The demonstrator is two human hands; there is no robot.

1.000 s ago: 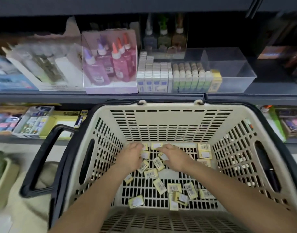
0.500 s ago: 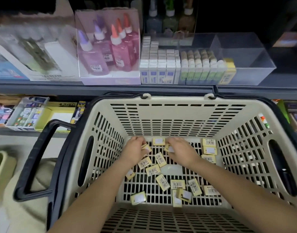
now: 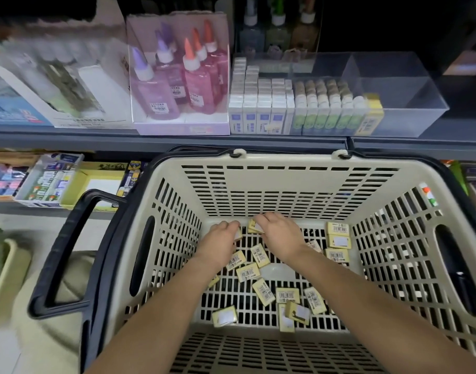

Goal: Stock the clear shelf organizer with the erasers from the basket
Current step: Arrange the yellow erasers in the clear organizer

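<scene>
Stage: early | one yellow eraser row [image 3: 371, 117] is seen in the clear plastic shelf organizer [image 3: 404, 85], upper right | many small yellow labelled erasers [image 3: 260, 255] are left in the beige slotted plastic basket [image 3: 285, 160], centre | one is gripped by the curled left hand [image 3: 221, 238], another is pinched by the right hand [image 3: 278, 233]

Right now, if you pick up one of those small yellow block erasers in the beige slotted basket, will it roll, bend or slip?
The small yellow block erasers lie flat in the beige slotted basket, so they likely won't roll. The right hand pinches one at its fingertips, suggesting light and stiff. Their wrapping may be slippery.
</scene>
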